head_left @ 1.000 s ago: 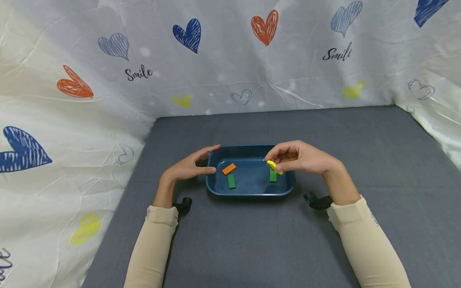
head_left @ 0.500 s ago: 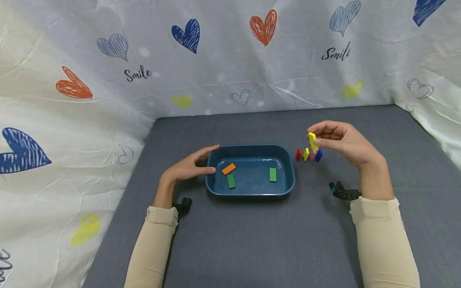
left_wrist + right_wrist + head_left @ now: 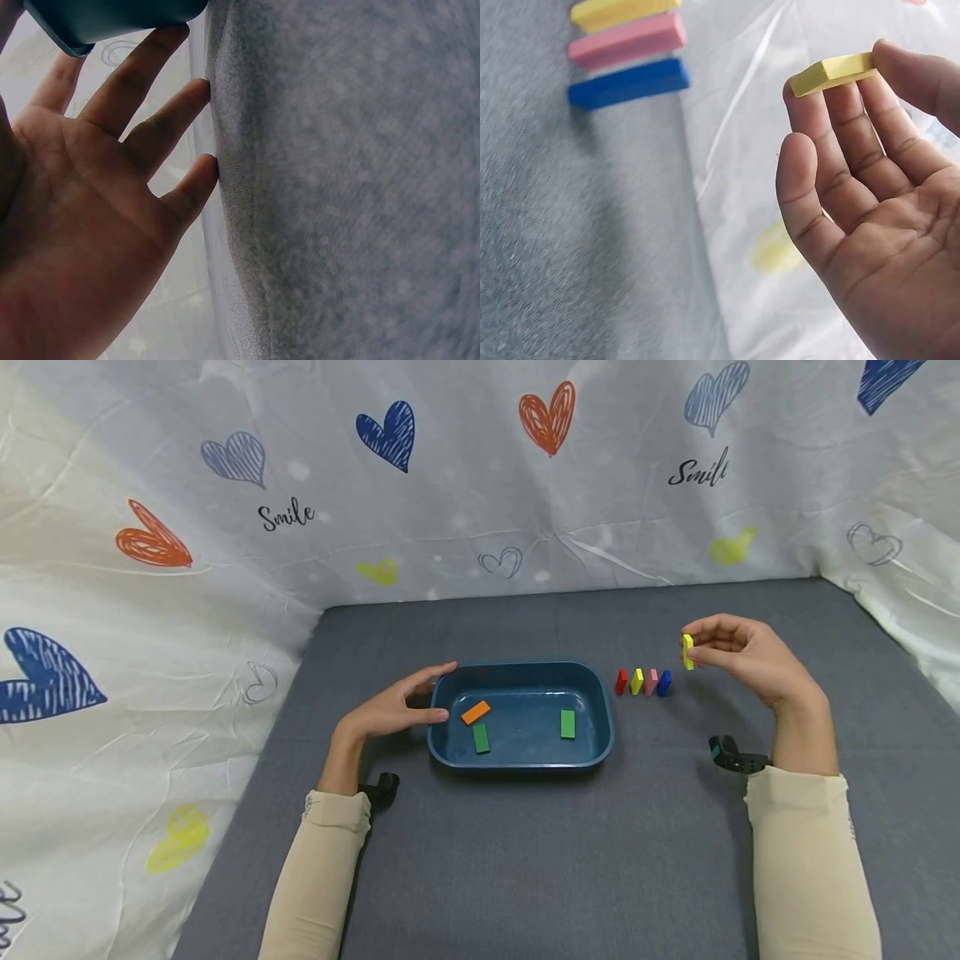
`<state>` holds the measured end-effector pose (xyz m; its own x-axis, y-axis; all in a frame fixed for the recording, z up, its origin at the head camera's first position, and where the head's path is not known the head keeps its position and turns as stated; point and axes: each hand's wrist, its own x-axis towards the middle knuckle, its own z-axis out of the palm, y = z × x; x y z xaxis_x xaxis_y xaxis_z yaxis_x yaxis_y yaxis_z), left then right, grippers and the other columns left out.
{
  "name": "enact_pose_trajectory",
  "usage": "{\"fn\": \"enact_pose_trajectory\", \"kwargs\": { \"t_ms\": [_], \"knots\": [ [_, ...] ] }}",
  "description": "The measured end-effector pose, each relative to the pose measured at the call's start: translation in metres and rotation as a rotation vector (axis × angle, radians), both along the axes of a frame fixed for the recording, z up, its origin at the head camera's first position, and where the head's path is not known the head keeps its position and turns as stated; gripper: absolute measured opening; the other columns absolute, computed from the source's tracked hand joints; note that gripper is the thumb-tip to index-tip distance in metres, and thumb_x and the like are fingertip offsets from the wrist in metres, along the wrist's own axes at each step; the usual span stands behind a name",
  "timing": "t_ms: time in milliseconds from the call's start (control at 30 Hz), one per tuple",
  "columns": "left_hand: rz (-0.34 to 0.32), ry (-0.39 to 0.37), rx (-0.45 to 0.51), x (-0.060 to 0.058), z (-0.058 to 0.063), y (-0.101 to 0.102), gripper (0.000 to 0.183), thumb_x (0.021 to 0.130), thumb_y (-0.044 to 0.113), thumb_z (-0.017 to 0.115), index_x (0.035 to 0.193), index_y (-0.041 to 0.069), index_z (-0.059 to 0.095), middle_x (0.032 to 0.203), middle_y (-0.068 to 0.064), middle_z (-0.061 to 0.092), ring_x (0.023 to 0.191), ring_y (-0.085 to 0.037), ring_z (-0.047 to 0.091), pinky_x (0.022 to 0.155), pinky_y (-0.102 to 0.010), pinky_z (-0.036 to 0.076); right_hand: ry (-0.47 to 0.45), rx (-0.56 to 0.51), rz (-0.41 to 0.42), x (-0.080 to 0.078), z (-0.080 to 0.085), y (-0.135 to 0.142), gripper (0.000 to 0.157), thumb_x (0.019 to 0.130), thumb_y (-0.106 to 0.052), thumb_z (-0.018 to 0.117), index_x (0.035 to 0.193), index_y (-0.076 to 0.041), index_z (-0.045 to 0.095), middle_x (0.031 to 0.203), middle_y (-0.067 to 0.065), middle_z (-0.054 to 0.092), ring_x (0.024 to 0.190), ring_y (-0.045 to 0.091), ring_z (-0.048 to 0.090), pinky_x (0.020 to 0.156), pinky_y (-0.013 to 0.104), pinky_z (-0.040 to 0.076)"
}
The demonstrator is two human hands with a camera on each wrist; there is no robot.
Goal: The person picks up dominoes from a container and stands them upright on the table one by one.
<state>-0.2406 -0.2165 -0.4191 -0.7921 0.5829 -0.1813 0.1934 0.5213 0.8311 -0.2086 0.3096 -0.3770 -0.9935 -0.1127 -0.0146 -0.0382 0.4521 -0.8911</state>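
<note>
My right hand pinches a yellow domino between thumb and fingertips, held above the table right of a row of standing dominoes. That row runs red, yellow, pink and blue, blue nearest the hand. In the right wrist view, the held domino lies across several fingers under the thumb. My left hand touches the left end of a dark blue tray, fingers extended and spread. Inside the tray lie an orange domino and two green dominoes.
A grey cloth covers the table. Behind it and along the left hangs a white curtain printed with hearts and the word Smile. The standing row is just right of the tray.
My right hand has carried the yellow domino from over the tray to the right, past the blue one, turning it upright. The standing row has come into view. My left hand stays at the tray.
</note>
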Motion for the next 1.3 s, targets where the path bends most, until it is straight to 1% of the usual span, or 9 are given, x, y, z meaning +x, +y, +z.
{"fn": "enact_pose_trajectory", "kwargs": {
  "t_ms": [100,267,433,600,700,867,933,1100,1300],
  "knots": [
    [-0.003,0.0,0.002,0.0,0.0,0.0,0.08,0.095,0.032,0.074,0.16,0.039,0.029,0.17,0.004,0.021,0.153,-0.04,0.028,0.117,-0.07,0.029,-0.009,-0.002,-0.007,-0.003,-0.008,0.004,0.034,0.1,-0.024,0.068,0.13,-0.009,0.062,0.103,-0.022,0.07,0.091,0.0,0.067,0.081,0.017,0.053],
    [-0.01,0.001,0.009,0.001,0.0,0.0,0.08,0.095,0.032,0.074,0.16,0.039,0.029,0.17,0.004,0.021,0.153,-0.04,0.029,0.117,-0.069,0.03,-0.002,-0.049,-0.015,-0.007,-0.023,0.009,0.038,0.1,-0.021,0.067,0.132,0.0,0.059,0.1,-0.022,0.069,0.089,0.0,0.068,0.081,0.021,0.057],
    [-0.01,0.0,0.008,0.0,-0.001,-0.001,0.08,0.095,0.032,0.074,0.16,0.04,0.029,0.17,0.004,0.021,0.153,-0.039,0.029,0.117,-0.069,0.03,0.02,-0.107,0.016,-0.009,-0.037,0.015,0.034,0.099,-0.014,0.067,0.129,0.001,0.061,0.1,-0.019,0.071,0.088,0.001,0.069,0.08,0.02,0.057],
    [-0.003,0.002,0.005,-0.001,-0.001,-0.001,0.08,0.095,0.032,0.075,0.16,0.041,0.029,0.169,0.005,0.022,0.153,-0.039,0.03,0.117,-0.069,0.029,0.001,-0.081,0.011,-0.011,-0.046,0.017,0.037,0.097,-0.013,0.07,0.129,0.003,0.061,0.098,-0.019,0.072,0.088,0.002,0.069,0.079,0.019,0.057],
    [-0.003,0.006,0.003,-0.002,-0.001,-0.001,0.08,0.094,0.031,0.075,0.159,0.042,0.03,0.169,0.004,0.022,0.153,-0.039,0.031,0.117,-0.069,0.029,-0.029,-0.05,0.013,-0.012,-0.05,0.017,0.04,0.097,-0.014,0.071,0.131,0.005,0.059,0.098,-0.019,0.071,0.089,0.002,0.069,0.079,0.021,0.057],
    [-0.009,0.005,0.004,-0.003,-0.001,0.0,0.08,0.095,0.031,0.075,0.16,0.039,0.029,0.17,0.004,0.022,0.153,-0.039,0.03,0.117,-0.069,0.029,-0.079,0.012,0.05,-0.014,-0.055,0.019,0.04,0.097,-0.016,0.072,0.13,0.003,0.06,0.1,-0.016,0.071,0.091,0.002,0.068,0.08,0.021,0.057],
    [-0.011,0.005,0.006,-0.003,-0.002,0.0,0.081,0.095,0.03,0.074,0.161,0.036,0.029,0.17,0.004,0.022,0.153,-0.039,0.03,0.117,-0.069,0.029,-0.087,0.031,0.07,-0.015,-0.056,0.019,0.039,0.097,-0.015,0.072,0.128,0.003,0.06,0.102,-0.014,0.071,0.092,0.003,0.068,0.08,0.021,0.057],
    [-0.011,0.005,0.007,-0.003,-0.002,-0.001,0.081,0.095,0.03,0.074,0.162,0.034,0.028,0.17,0.003,0.022,0.153,-0.04,0.03,0.117,-0.069,0.029,-0.082,0.043,0.112,-0.015,-0.056,0.018,0.034,0.096,-0.009,0.07,0.125,0.006,0.059,0.103,-0.007,0.071,0.091,0.004,0.068,0.079,0.022,0.057],
    [-0.009,0.001,0.008,-0.002,-0.001,0.0,0.08,0.095,0.031,0.075,0.159,0.041,0.03,0.17,0.003,0.022,0.153,-0.04,0.03,0.117,-0.069,0.029,-0.093,0.049,0.136,-0.014,-0.057,0.018,0.033,0.096,-0.009,0.07,0.124,0.006,0.059,0.103,-0.006,0.07,0.091,0.004,0.067,0.078,0.023,0.057]
  ]
}}
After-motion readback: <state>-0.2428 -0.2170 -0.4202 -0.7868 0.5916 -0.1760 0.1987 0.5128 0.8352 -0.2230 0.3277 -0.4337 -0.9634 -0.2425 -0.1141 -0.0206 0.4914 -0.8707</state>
